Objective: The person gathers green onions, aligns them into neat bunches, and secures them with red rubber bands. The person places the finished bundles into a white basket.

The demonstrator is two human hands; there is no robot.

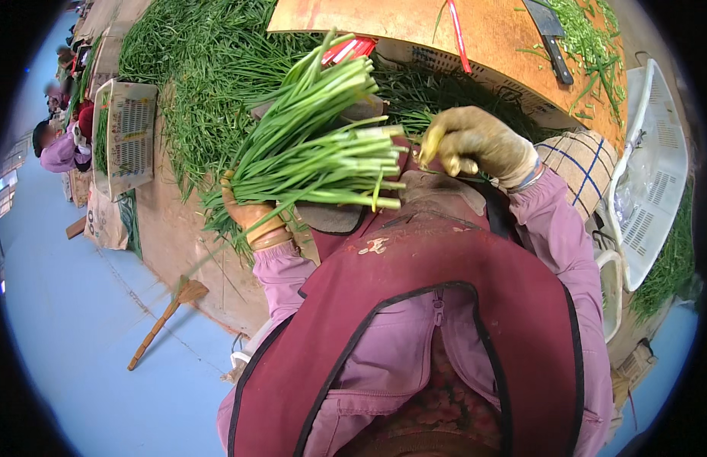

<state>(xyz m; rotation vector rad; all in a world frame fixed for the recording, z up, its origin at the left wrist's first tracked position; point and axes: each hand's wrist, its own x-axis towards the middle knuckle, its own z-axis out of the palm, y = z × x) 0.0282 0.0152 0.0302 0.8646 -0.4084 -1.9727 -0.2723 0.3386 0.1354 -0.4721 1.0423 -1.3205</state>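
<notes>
Garlic chives (325, 163) lie in my gloved left hand (245, 208), in a large bunch with the pale cut ends pointing right and the leaves trailing left. Most of the left fingers are hidden under the stalks. My right hand (456, 143), in a dirty glove, is just right of the pale ends, apart from them, with its fingers curled and the fingertips near the thumb; whether a small bit is pinched there is unclear. Red-and-white strips (353, 50) lie beyond the bunch, and one more red strip (459, 37) hangs over the edge of the wooden board (387, 20).
A cleaver (550, 43) lies on the board beside chopped green pieces (587, 40). Loose greens (205, 97) cover the floor beyond. White plastic crates stand left (130, 137) and right (653, 188). A hand broom (167, 323) lies on the floor; people sit far left.
</notes>
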